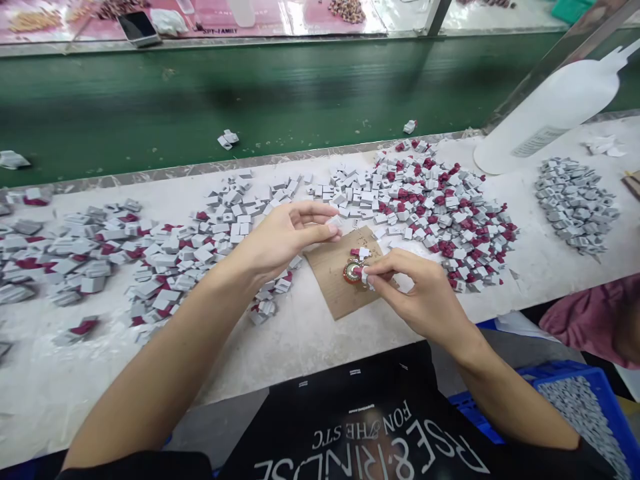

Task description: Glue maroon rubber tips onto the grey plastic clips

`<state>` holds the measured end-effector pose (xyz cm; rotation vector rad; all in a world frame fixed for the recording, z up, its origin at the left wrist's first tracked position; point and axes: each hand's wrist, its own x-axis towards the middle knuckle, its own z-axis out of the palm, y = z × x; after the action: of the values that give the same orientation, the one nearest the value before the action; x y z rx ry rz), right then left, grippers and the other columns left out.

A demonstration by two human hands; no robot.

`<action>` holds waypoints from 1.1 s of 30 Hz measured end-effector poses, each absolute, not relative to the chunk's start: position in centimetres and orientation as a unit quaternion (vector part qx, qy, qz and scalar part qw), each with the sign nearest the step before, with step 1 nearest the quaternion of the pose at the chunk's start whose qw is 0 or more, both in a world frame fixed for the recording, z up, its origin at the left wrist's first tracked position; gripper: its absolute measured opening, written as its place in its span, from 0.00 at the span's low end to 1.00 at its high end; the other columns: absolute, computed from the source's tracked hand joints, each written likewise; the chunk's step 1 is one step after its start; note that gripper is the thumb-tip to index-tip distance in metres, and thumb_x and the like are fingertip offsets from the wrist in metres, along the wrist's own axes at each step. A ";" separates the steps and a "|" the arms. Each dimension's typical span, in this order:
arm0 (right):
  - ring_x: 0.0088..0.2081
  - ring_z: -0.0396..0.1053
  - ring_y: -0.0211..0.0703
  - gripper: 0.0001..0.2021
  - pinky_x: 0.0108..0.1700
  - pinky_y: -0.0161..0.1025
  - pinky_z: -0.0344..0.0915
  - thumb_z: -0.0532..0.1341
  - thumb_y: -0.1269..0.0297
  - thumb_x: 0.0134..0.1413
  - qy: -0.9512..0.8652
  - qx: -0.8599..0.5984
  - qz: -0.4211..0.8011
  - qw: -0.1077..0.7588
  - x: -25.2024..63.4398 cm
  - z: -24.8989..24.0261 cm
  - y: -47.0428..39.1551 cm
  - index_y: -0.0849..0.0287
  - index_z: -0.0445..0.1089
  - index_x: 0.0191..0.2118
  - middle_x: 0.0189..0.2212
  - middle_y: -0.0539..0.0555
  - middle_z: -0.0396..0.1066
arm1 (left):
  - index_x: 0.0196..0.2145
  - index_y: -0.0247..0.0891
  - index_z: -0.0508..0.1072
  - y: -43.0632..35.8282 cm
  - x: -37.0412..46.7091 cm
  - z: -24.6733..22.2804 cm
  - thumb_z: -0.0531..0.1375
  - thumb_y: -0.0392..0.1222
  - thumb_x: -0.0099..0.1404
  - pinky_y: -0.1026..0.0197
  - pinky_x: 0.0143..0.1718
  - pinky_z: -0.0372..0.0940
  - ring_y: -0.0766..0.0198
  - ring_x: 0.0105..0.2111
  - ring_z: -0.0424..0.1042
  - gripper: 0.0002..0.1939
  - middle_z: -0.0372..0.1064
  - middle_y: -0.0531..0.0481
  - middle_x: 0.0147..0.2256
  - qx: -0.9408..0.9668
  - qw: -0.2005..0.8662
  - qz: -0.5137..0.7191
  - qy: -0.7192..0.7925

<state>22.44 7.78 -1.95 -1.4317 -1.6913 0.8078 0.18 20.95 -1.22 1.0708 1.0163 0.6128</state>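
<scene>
My left hand [287,237] is raised just left of the cardboard piece [337,290], its thumb and fingertips closed on a small light-grey plastic part [335,221]. Over the cardboard, my right hand [417,287] pinches a small white-and-maroon plastic part [365,275]. The maroon end of that part is at a small round dish [351,271] with a shiny rim; I cannot tell whether it touches what is inside. Another white-and-maroon piece [360,253] lies by the dish's far edge.
Heaps of grey parts [235,210] and maroon-and-white parts [445,207] cover the white table. A white squeeze bottle [555,110] stands at the right beside a metal post. Behind runs a green conveyor belt [300,93]. A blue crate [607,400] sits below right, near another person's sleeve [585,320].
</scene>
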 end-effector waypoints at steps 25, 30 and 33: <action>0.42 0.84 0.49 0.09 0.53 0.54 0.83 0.81 0.54 0.57 -0.363 -0.483 0.501 0.619 24.2 -2.5 10.3 0.48 0.86 0.39 0.40 0.51 0.86 | 0.47 0.39 0.83 17.8 4.0 -0.7 0.77 0.45 0.67 0.59 0.35 0.79 0.57 0.36 0.85 0.14 0.85 0.47 0.37 0.522 0.720 0.308 0.337; 0.42 0.84 0.48 0.09 0.53 0.52 0.83 0.81 0.54 0.58 -0.377 -0.491 0.487 0.617 24.3 -2.8 10.2 0.47 0.87 0.40 0.40 0.51 0.87 | 0.46 0.39 0.83 18.0 4.1 -0.8 0.77 0.45 0.66 0.59 0.35 0.79 0.58 0.35 0.85 0.15 0.85 0.47 0.36 0.529 0.714 0.308 0.339; 0.43 0.85 0.48 0.07 0.49 0.48 0.84 0.81 0.56 0.59 -0.401 -0.508 0.468 0.602 24.4 -2.8 10.2 0.47 0.87 0.41 0.40 0.51 0.87 | 0.43 0.38 0.83 18.0 4.1 -0.7 0.78 0.44 0.64 0.58 0.35 0.79 0.57 0.35 0.85 0.14 0.85 0.46 0.36 0.544 0.706 0.301 0.341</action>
<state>24.40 10.23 -2.83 -1.1760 -0.9278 1.0848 4.14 18.03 -0.66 1.2082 0.7570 0.6684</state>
